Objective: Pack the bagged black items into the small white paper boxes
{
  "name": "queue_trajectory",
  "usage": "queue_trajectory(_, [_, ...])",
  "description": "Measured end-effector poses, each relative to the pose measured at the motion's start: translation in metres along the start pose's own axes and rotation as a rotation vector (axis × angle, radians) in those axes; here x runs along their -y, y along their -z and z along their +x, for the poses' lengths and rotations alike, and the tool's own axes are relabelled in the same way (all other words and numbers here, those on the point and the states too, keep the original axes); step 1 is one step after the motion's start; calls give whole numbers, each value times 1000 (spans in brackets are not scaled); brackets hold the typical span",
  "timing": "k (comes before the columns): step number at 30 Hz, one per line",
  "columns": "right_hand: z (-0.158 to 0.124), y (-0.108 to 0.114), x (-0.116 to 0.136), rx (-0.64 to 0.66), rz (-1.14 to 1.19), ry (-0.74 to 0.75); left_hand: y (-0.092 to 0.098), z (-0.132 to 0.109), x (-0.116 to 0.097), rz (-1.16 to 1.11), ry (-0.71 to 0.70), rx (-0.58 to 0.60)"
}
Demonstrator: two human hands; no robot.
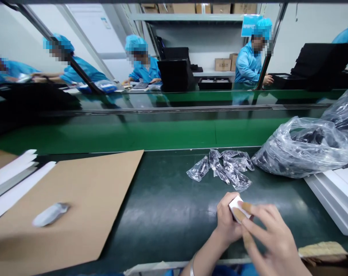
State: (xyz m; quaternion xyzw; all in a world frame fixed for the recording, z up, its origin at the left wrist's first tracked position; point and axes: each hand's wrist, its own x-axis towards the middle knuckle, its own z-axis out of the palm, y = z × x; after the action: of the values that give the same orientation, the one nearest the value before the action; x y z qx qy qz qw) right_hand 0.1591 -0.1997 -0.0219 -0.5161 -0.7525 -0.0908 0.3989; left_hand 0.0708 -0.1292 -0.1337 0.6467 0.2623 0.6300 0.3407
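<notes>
My left hand is wrapped round a small white box, holding it with one end tilted up towards me. At that end, the fingers of my right hand press against the box; tan covers sit on several fingertips. Most of the box's length is hidden by the hands. Just beyond them on the dark green table lies a loose group of clear bags with black cables inside.
A large clear plastic bag of dark items stands at the right, beside white boxes. On the left, a cardboard sheet carries a small wrapped item near white strips. Co-workers sit across the green conveyor.
</notes>
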Motion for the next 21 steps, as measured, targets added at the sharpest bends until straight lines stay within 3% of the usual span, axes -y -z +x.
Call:
queue_trajectory(2, [-8, 0, -15, -6, 130, -127, 9, 12, -3, -99, 35, 14])
queue_trajectory(5, [-33, -9, -31, -65, 36, -285, 21, 30, -7, -423, 214, -133])
queue_trajectory(7, [-49, -19, -33, 33, 6, -323, 25, 39, -9, -639, 370, -213])
queue_trajectory(10, [-63, -34, -27, 190, 51, -345, 25, 42, -11, -783, 550, -192])
queue_trajectory(13, [-67, -46, -22, 194, 116, -428, 22, 37, -10, -828, 580, -151])
queue_trajectory(15, [-68, -52, -23, 107, 232, -624, 23, 31, -7, -764, 494, -137])
queue_trajectory(17, [-70, -55, -25, 17, 371, -846, 24, 25, -6, -547, 291, -113])
queue_trajectory(19, [-73, -53, -27, 0, 504, -959, 24, 20, -8, -268, -59, -9])
queue_trajectory(21, [-77, -48, -27, 22, 590, -955, 22, 12, -12, -34, -450, 191])
